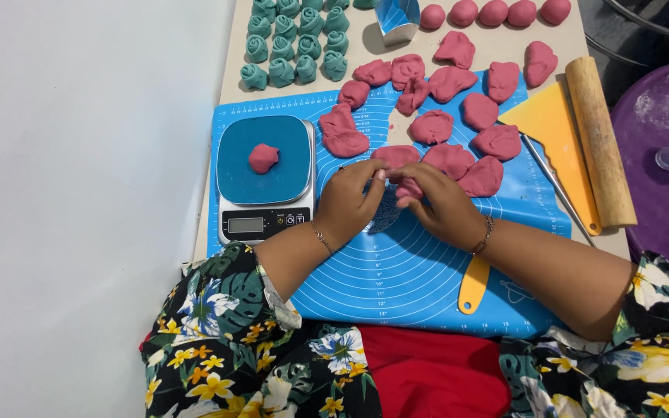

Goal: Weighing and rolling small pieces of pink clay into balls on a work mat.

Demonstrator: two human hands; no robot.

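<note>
Pink dough lump (409, 188) between fingertips

Left hand (348, 203) and right hand (441, 205) pinch one pink dough piece (406, 188) over the blue mat (396, 271). Kitchen scale (265, 176) (one pink lump loaded) sits just left; wooden rolling pin (600, 139) lies right.

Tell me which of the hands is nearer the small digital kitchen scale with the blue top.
Left. The left hand rests just beside the blue-topped digital kitchen scale, while the right hand lies farther across the blue silicone mat.
</note>
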